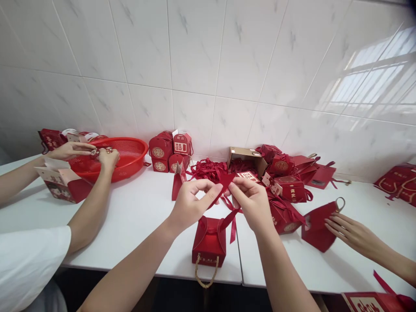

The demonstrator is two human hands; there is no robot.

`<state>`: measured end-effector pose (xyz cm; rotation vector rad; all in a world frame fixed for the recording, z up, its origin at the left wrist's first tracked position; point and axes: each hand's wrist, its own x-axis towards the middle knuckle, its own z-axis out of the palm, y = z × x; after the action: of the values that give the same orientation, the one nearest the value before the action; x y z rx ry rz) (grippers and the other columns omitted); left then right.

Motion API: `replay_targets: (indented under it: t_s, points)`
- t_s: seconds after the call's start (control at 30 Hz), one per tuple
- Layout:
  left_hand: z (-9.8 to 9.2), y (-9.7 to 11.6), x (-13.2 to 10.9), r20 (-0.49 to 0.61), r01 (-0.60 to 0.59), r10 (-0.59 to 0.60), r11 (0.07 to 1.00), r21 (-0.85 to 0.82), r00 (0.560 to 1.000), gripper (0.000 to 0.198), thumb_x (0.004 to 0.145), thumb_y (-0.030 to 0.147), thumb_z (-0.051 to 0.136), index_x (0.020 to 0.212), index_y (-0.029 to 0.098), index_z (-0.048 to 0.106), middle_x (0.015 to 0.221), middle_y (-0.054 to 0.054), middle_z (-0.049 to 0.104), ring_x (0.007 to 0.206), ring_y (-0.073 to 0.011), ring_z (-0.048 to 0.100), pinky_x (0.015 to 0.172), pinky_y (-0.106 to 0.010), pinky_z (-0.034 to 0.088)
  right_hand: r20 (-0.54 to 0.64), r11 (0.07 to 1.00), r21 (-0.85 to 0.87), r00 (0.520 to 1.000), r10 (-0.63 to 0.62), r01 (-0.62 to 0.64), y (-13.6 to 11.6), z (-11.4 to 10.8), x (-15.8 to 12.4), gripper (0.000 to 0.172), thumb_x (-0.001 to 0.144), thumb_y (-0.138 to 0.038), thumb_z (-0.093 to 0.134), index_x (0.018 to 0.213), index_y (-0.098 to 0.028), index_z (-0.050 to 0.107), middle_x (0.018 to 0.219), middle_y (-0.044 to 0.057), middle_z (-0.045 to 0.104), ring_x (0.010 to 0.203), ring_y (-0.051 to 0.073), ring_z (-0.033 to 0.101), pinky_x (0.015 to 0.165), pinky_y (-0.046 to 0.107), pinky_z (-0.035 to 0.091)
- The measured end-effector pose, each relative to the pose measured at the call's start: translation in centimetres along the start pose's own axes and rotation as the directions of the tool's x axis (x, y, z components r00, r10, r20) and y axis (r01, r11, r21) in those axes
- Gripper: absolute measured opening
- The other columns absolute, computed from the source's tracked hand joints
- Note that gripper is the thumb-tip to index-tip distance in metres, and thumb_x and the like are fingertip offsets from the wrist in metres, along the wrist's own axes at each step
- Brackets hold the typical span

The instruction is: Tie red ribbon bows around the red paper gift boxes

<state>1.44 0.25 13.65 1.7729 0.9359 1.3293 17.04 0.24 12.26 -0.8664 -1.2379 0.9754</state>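
My left hand [191,203] and my right hand [250,200] are raised above the white table [136,216], both pinching a red ribbon [224,184] between thumb and fingers. The ribbon's tail hangs down to an open red gift box [209,242] with a rope handle, standing at the table's front edge just below my hands.
A person at the left works with both hands over a red plastic basket [130,158], a printed box [63,182] beside them. Another person's hand [352,234] at the right touches a red box [316,225]. Piles of red boxes, ribbons and a cardboard carton [245,156] line the tiled wall.
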Motion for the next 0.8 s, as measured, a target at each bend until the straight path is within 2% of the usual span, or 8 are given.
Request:
replay_targets:
  t_s: [0.13, 0.23, 0.4, 0.47, 0.57, 0.63, 0.7, 0.8]
  points:
    - [0.3, -0.4, -0.1, 0.027, -0.008, 0.005, 0.993, 0.122, 1.000, 0.028, 0.081, 0.036, 0.061, 0.061, 0.016, 0.065, 0.057, -0.001, 0.064, 0.056, -0.0140, 0.058, 0.053, -0.023, 0.044, 0.146, 0.999, 0.000, 0.988, -0.052, 0.053, 0.4, 0.4, -0.6, 0.018, 0.075, -0.033, 0.067, 0.081, -0.016, 0.071, 0.064, 0.000, 0.062, 0.051, 0.008, 0.050, 0.046, 0.021, 0.040]
    - [0.1, -0.7, 0.0, 0.076, 0.016, -0.025, 0.993, 0.118, 0.997, 0.027, 0.081, 0.035, 0.060, 0.063, 0.016, 0.066, 0.057, -0.001, 0.063, 0.057, -0.0135, 0.056, 0.055, -0.024, 0.043, 0.185, 0.998, 0.014, 0.981, -0.058, 0.057, 0.8, 0.3, -0.8, 0.019, 0.077, -0.034, 0.066, 0.087, -0.019, 0.072, 0.069, 0.001, 0.064, 0.060, 0.011, 0.056, 0.053, 0.022, 0.046]
    - [-1.0, -0.9, 0.0, 0.320, 0.144, -0.127, 0.989, -0.028, 0.939, 0.029, 0.084, 0.037, 0.054, 0.067, 0.017, 0.068, 0.059, 0.000, 0.058, 0.057, -0.0134, 0.051, 0.055, -0.025, 0.041, 0.231, 0.982, -0.058, 0.960, -0.161, 0.178, 1.6, -0.9, -0.4, 0.016, 0.084, -0.031, 0.059, 0.089, -0.022, 0.071, 0.069, 0.000, 0.066, 0.052, 0.010, 0.055, 0.049, 0.022, 0.046]
    - [-1.4, -1.2, -0.1, 0.367, 0.254, -0.196, 0.960, -0.115, 0.909, 0.028, 0.082, 0.038, 0.057, 0.066, 0.018, 0.068, 0.063, -0.003, 0.061, 0.064, -0.0167, 0.055, 0.061, -0.028, 0.045, 0.323, 0.935, -0.153, 0.911, -0.258, 0.319, 1.8, -1.6, -0.2, 0.017, 0.087, -0.027, 0.056, 0.091, -0.023, 0.072, 0.076, 0.002, 0.069, 0.060, 0.012, 0.061, 0.058, 0.026, 0.051]
    - [-1.6, -1.8, -0.2, 0.375, 0.443, -0.328, 0.852, -0.277, 0.867, 0.023, 0.077, 0.039, 0.063, 0.072, 0.017, 0.071, 0.076, -0.008, 0.068, 0.077, -0.0224, 0.062, 0.071, -0.033, 0.050, 0.496, 0.776, -0.266, 0.771, -0.399, 0.572, 1.9, -2.5, 0.1, 0.026, 0.090, -0.018, 0.048, 0.098, -0.026, 0.072, 0.088, 0.004, 0.072, 0.082, 0.017, 0.066, 0.074, 0.032, 0.053]
    - [-1.6, -2.2, -0.2, 0.388, 0.509, -0.371, 0.783, -0.358, 0.844, 0.022, 0.077, 0.038, 0.064, 0.073, 0.017, 0.071, 0.077, -0.008, 0.069, 0.075, -0.0217, 0.064, 0.070, -0.032, 0.051, 0.564, 0.655, -0.308, 0.687, -0.459, 0.690, 2.0, -2.8, 0.1, 0.031, 0.091, -0.015, 0.045, 0.103, -0.028, 0.070, 0.094, 0.004, 0.072, 0.090, 0.018, 0.065, 0.079, 0.035, 0.052]
    - [-1.6, -2.4, -0.2, 0.397, 0.505, -0.356, 0.773, -0.384, 0.846, 0.022, 0.079, 0.037, 0.062, 0.071, 0.018, 0.071, 0.074, -0.007, 0.069, 0.072, -0.0197, 0.064, 0.070, -0.031, 0.051, 0.589, 0.542, -0.364, 0.638, -0.496, 0.757, 2.2, -3.0, 0.2, 0.033, 0.091, -0.014, 0.044, 0.107, -0.029, 0.069, 0.096, 0.004, 0.072, 0.095, 0.020, 0.064, 0.082, 0.037, 0.052]
    - [-1.8, -2.4, -0.4, 0.319, 0.414, -0.323, 0.867, -0.276, 0.891, 0.023, 0.080, 0.036, 0.060, 0.070, 0.018, 0.071, 0.074, -0.007, 0.069, 0.074, -0.0205, 0.063, 0.071, -0.031, 0.051, 0.589, 0.428, -0.437, 0.611, -0.528, 0.791, 2.6, -3.0, 0.1, 0.034, 0.090, -0.013, 0.047, 0.113, -0.030, 0.066, 0.100, 0.004, 0.072, 0.100, 0.021, 0.062, 0.085, 0.040, 0.051]
